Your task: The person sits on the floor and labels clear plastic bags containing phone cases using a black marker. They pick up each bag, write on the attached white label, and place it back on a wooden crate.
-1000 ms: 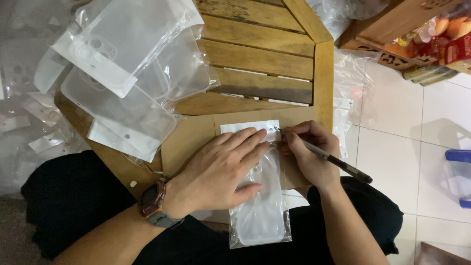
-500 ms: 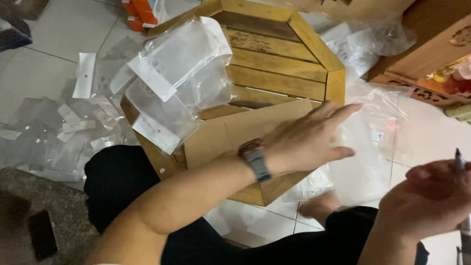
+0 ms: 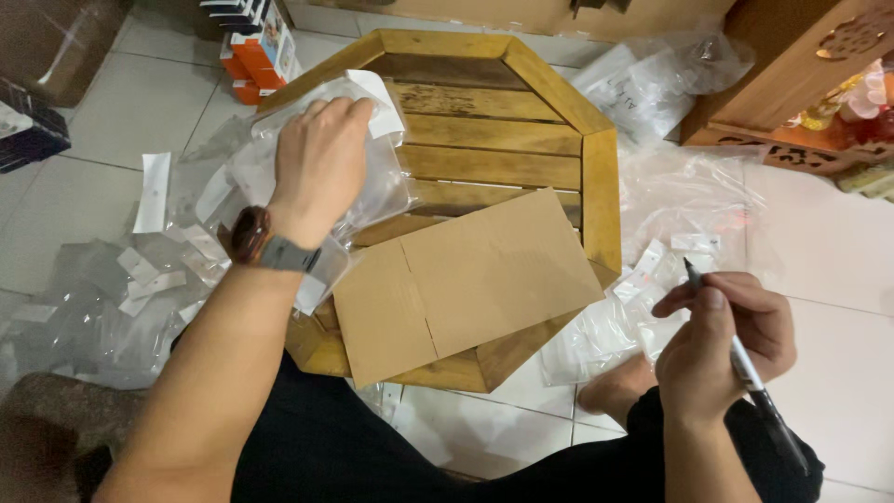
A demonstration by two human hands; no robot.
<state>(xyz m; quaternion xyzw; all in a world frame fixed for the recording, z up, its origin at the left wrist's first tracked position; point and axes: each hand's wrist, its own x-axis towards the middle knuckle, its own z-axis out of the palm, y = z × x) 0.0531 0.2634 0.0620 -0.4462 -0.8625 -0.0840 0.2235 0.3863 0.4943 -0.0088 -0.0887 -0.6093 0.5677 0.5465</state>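
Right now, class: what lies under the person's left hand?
The left hand presses a stack of clear plastic bags on the wooden octagonal table. How many bags are stacked is hidden by the hand.

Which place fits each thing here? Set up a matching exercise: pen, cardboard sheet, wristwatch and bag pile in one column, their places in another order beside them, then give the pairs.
Things:
1. pen
2. cardboard sheet
3. wristwatch
4. bag pile

Places:
A. lying flat on the wooden table's near edge
B. under the left hand
C. held in the right hand
D. on the left wrist

Pairs: 1-C, 2-A, 3-D, 4-B
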